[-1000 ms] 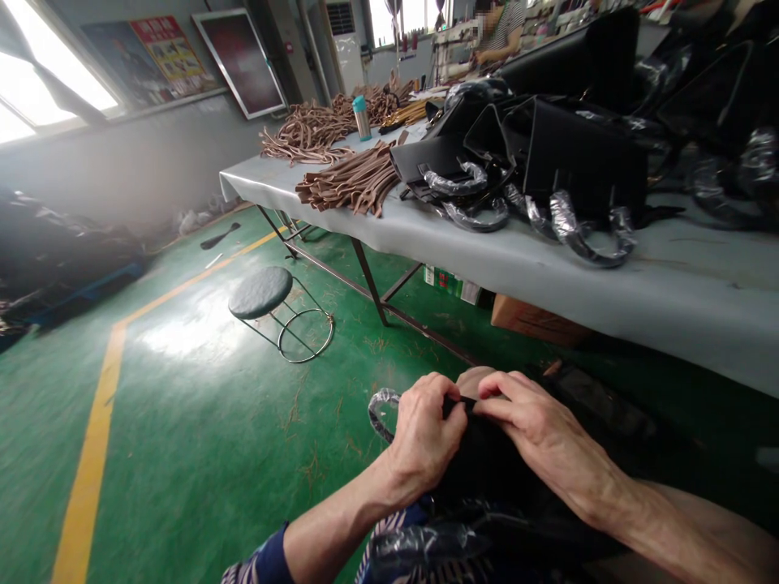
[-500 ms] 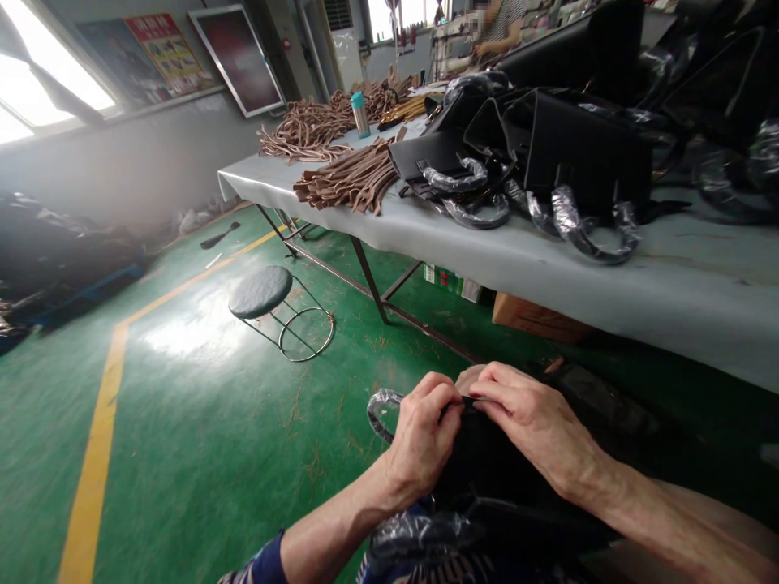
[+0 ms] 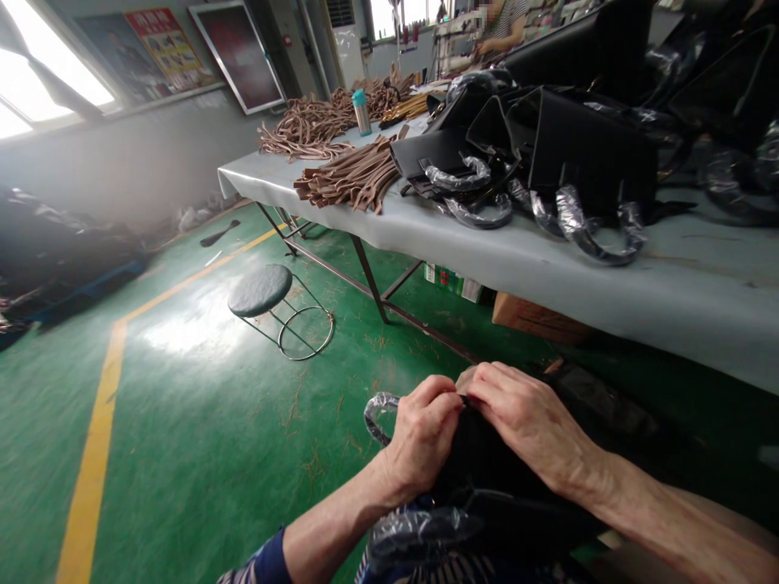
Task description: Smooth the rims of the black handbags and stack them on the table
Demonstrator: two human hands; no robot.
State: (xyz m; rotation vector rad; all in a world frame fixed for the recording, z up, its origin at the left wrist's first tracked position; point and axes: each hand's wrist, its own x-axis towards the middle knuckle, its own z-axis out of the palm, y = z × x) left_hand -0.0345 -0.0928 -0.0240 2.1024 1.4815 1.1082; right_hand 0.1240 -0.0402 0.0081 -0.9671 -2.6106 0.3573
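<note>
Both hands meet at the near centre of the view. The left hand (image 3: pixel 423 438) and the right hand (image 3: pixel 528 423) are curled, fingertips pressed together, each pinching the top edge of a black bag (image 3: pixel 487 478) at almost the same spot, so that the two hands touch. The bag rests on the person's lap, near and slightly right of centre. A plastic-wrapped handle (image 3: pixel 378 410) loops out just left of the left hand; a second wrapped handle (image 3: pixel 419 527) lies nearer, below the wrists.

Beyond the hands, a grey-covered table (image 3: pixel 608 284) runs from the far left to the near right. On it, to the right, lie finished black bags (image 3: pixel 584 154) with wrapped handles; farther left lie bundles of brown straps (image 3: pixel 353 174), and a teal bottle (image 3: pixel 361 112) stands among them. A cardboard box (image 3: pixel 535 320) sits under the table. A round stool (image 3: pixel 260 290) stands on the green floor (image 3: pixel 213 422) to the left, beside a yellow line (image 3: pixel 91 462). A co-worker (image 3: pixel 505 24) sits at the far end.
</note>
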